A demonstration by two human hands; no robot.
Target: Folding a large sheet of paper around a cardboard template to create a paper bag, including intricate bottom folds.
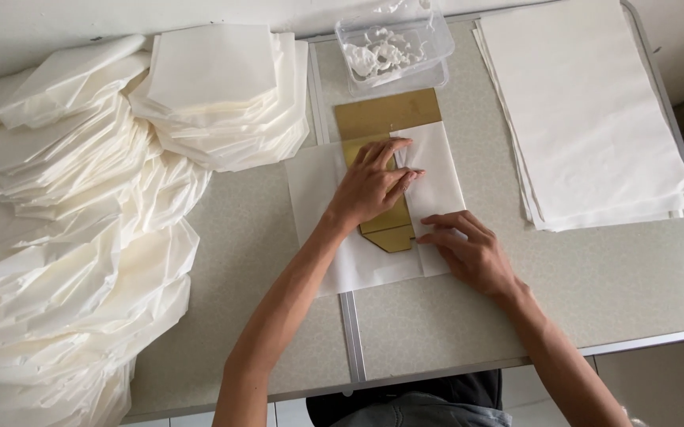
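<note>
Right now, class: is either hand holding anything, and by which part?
Nothing is lifted. The left hand presses the folded white paper sheet flat over the gold template; the right hand pins the sheet's lower edge.

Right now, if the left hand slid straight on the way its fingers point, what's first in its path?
The left hand points up-right across the folded white paper flap. Past the flap's edge the line runs over bare table, then probably reaches the flat paper stack. The clear plastic box lies off that line.

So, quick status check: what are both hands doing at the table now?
Left hand flat on white paper sheet over gold template. Right hand pressing folded edge. Nothing in the way; glue tub behind.
</note>
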